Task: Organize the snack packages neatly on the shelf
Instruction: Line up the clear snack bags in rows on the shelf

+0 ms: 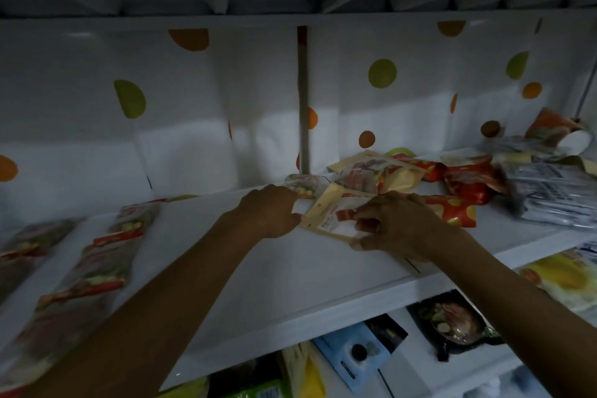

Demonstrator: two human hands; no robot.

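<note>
A cream snack pouch with a red picture (332,213) lies flat on the white shelf (258,268), near its middle. My left hand (271,212) pinches the pouch's left edge. Over its right side, my right hand (397,224) grips with fingers and thumb. Behind them a loose heap of cream pouches (378,176) and red packets (468,181) spreads to the right. A small clear pack with a colourful print (302,186) sits just beyond my left hand. Clear packs with red strips (97,265) lie in rows at the shelf's left end.
Silver foil packs (546,194) pile at the far right, with an orange packet (555,126) leaning behind them. A metal upright (303,97) stands against the dotted white back wall. Another shelf hangs overhead. The lower shelf holds boxes and bags (358,352).
</note>
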